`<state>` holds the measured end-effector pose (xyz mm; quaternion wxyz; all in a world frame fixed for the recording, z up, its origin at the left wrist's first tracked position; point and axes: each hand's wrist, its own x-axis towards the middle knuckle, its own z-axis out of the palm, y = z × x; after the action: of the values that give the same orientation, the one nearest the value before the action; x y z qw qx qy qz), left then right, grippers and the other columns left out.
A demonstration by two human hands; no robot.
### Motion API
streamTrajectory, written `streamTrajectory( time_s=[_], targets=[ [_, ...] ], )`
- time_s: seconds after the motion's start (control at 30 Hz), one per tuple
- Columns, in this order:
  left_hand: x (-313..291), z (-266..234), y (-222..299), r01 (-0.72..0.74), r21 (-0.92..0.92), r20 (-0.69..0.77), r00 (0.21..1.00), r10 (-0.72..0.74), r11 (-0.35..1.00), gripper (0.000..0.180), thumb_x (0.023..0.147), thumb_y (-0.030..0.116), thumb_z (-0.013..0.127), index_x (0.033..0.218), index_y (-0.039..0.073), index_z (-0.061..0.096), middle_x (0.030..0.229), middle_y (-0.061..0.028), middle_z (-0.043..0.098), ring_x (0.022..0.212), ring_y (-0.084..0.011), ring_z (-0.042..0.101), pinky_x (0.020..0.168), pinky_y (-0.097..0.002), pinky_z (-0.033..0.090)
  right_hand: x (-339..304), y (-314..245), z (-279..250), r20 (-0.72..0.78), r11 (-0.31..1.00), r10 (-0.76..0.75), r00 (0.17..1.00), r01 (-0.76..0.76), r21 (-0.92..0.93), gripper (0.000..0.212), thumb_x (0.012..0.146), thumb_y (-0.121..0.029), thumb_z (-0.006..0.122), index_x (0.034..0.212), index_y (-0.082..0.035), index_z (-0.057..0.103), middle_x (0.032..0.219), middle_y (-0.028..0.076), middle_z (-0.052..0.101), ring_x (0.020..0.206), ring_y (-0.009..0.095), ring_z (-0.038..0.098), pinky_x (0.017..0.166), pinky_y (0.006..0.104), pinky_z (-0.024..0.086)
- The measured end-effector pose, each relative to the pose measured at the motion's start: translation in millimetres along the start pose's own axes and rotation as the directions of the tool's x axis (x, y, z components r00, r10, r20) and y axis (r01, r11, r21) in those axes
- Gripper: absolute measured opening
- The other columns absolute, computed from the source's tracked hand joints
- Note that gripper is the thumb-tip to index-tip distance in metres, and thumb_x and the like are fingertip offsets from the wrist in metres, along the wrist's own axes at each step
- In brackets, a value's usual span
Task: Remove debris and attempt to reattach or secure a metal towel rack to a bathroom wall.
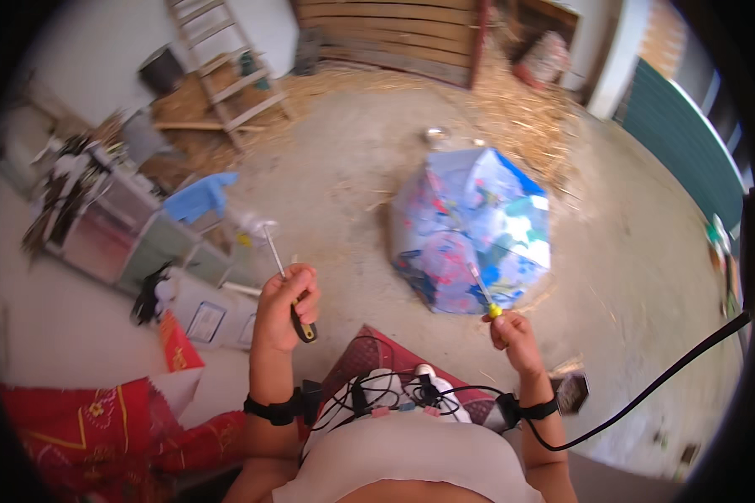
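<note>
In the middle left, my left hand (287,306) is closed around a screwdriver (305,329) with a black and yellow handle. Its metal shaft points up and away from me. On the right, my right hand (516,342) grips another screwdriver (495,311), yellow at the end of its handle, with the shaft slanting up and left. Beyond that shaft an open umbrella (453,214) with blue and pink flowers rests on the concrete floor (344,159). The two tools are held apart. A pale, blurred object (252,223) appears behind the left shaft.
A wooden ladder (226,71) leans by the far left wall near a dark bucket (161,70). Straw (528,117) lies toward the back. Storage boxes (147,239) and a blue cloth (200,196) stand left. Red fabric (84,427) lies near left; a black cable (654,390) arcs on the right.
</note>
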<state>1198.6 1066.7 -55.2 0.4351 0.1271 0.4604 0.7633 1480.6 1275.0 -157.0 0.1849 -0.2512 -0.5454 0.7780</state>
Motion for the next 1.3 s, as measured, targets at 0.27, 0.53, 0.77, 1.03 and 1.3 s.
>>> streamTrajectory(
  time_s=[0.27, 0.53, 0.77, 1.03, 1.3],
  targets=[
    [-29, 39, 65, -0.57, -0.326, 0.291, 0.699, 0.653, 0.754, 0.037, 0.089, 0.033, 0.038, 0.066, 0.005, 0.046, 0.057, -0.0034, 0.044, 0.03, -0.0081, 0.026, 0.044, -0.0396, 0.05, 150, -23, 4, 0.2, 0.995, 0.079, 0.977, -0.089, 0.038, 0.023, 0.085, -0.023, 0.048, 0.087, 0.0, 0.053, 0.053, -0.004, 0.037, 0.045, 0.005, 0.032, 0.042, 0.0194, 0.026],
    [31, 84, 127, -0.903, -0.262, 0.132, 0.317, 0.939, 0.341, 0.039, 0.086, 0.024, 0.041, 0.049, 0.013, 0.034, 0.046, -0.0027, 0.033, 0.03, -0.0137, 0.036, 0.055, -0.037, 0.05, 312, -15, 69, 0.308, 0.986, 0.163, 0.937, -0.14, -0.094, 0.028, 0.084, -0.03, 0.05, 0.088, -0.003, 0.051, 0.054, -0.004, 0.036, 0.042, 0.004, 0.03, 0.038, 0.018, 0.024],
    [132, 45, 211, -0.894, -0.271, 0.225, 0.302, 0.926, 0.357, 0.031, 0.071, 0.004, 0.037, 0.044, 0.014, 0.026, 0.044, 0.0007, 0.027, 0.029, -0.0091, 0.029, 0.05, -0.0338, 0.05, 446, -43, 153, 0.355, 0.981, 0.182, 0.917, -0.145, -0.128, 0.028, 0.083, -0.03, 0.052, 0.09, -0.003, 0.052, 0.055, -0.005, 0.037, 0.043, 0.004, 0.032, 0.038, 0.018, 0.025],
    [257, 8, 261, -0.973, -0.145, 0.03, 0.175, 0.984, 0.178, 0.03, 0.071, 0.006, 0.039, 0.045, 0.015, 0.027, 0.045, 0.0006, 0.028, 0.03, -0.009, 0.028, 0.052, -0.0331, 0.05, 601, -56, 176, 0.386, 0.959, 0.267, 0.883, -0.207, -0.192, 0.028, 0.083, -0.03, 0.052, 0.089, -0.002, 0.052, 0.055, -0.004, 0.037, 0.043, 0.004, 0.033, 0.039, 0.0182, 0.026],
    [403, -43, 321, -0.979, 0.017, 0.496, 0.186, 0.848, 0.205, 0.027, 0.082, 0.017, 0.04, 0.057, 0.01, 0.042, 0.049, -0.0037, 0.041, 0.037, -0.0097, 0.039, 0.04, -0.0267, 0.035, 821, -89, 236, 0.577, 0.944, 0.318, 0.753, -0.197, -0.263, 0.022, 0.084, -0.022, 0.049, 0.092, -0.002, 0.052, 0.058, -0.004, 0.039, 0.045, 0.004, 0.035, 0.041, 0.0172, 0.028]
  ],
)
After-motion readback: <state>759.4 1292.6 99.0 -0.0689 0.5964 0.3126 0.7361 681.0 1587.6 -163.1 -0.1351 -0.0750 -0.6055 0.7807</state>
